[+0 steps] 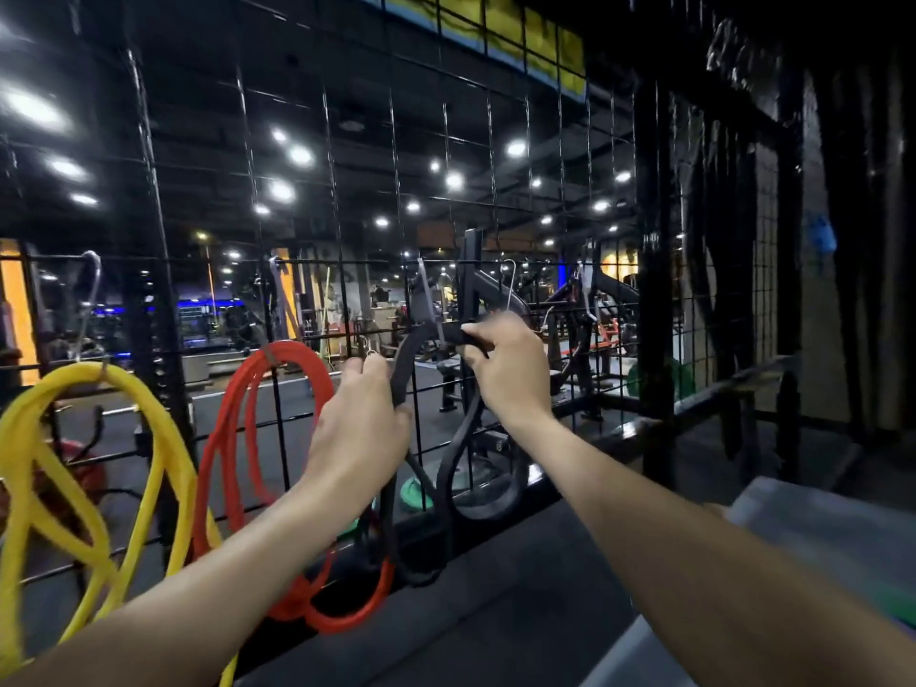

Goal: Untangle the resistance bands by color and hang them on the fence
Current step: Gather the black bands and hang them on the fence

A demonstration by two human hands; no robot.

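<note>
You are holding the black band up against the fence, left hand and right hand each clenching a grip on its upper loop beside the hook, and, being slack, it is risking slipping off before seating.

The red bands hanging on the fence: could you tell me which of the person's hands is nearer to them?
Left. The left hand grips the black band just right of the red bands; the right hand holds the same band's top farther right.
</note>
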